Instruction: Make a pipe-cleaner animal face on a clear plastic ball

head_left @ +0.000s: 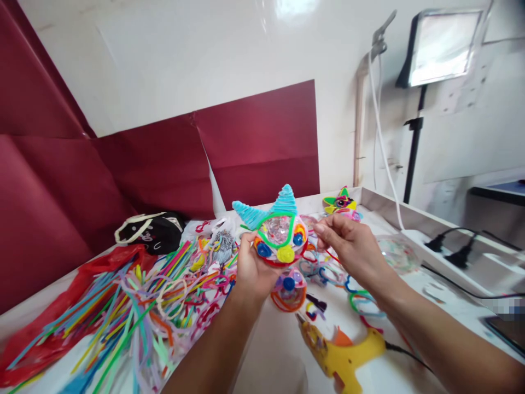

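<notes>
Pale-blue fuzzy ears [286, 203] rise from a round animal face [279, 230], held above the white table [268, 361] near the middle of the view. The left hand [250, 273] grasps the face from below, thumb along its left edge. Its front bears a green outline around a clear window, two blue eyes [263, 250] and a yellow nose [286, 254]. Near the face's right edge is the right hand [353, 243], thumb and forefinger drawn together; whether they grip anything cannot be told, though a red strand [333, 255] shows beneath them. Below lie an orange-rimmed disc [289, 302] and a yellow glue gun [350, 358]. To the left, multicoloured fuzzy sticks [143, 312] spread beside and over a red plastic bag [20, 353]; a black bag [166, 234] lies behind.
</notes>
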Action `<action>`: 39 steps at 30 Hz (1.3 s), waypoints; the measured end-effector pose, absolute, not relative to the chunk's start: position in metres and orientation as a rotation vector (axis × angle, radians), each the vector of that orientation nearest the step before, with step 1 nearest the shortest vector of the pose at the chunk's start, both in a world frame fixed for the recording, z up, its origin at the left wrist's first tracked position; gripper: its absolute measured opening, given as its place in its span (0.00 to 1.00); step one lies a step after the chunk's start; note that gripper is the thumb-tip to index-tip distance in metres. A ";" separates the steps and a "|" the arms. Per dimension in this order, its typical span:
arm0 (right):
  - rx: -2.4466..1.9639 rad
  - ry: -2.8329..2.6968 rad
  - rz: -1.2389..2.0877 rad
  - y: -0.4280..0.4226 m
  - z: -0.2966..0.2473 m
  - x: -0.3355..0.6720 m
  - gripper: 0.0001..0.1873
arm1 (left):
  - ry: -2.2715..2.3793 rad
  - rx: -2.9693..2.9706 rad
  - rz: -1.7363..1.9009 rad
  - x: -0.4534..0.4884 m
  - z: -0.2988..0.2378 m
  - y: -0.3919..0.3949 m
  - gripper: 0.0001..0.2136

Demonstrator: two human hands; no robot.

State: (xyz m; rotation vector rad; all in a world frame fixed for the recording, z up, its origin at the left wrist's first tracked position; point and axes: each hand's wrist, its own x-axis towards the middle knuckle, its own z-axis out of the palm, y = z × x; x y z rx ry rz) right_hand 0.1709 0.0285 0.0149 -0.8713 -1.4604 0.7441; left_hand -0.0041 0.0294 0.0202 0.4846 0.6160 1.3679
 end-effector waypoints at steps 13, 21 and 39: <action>-1.133 -1.786 0.155 0.026 0.030 0.193 0.23 | 0.678 0.477 1.416 0.001 0.023 0.027 0.17; -1.127 -1.812 0.211 0.037 0.026 0.212 0.09 | 0.721 0.485 1.431 0.004 0.017 0.030 0.18; -1.104 -1.830 -0.034 0.039 0.011 0.197 0.08 | 0.611 0.471 1.433 0.005 0.022 0.024 0.13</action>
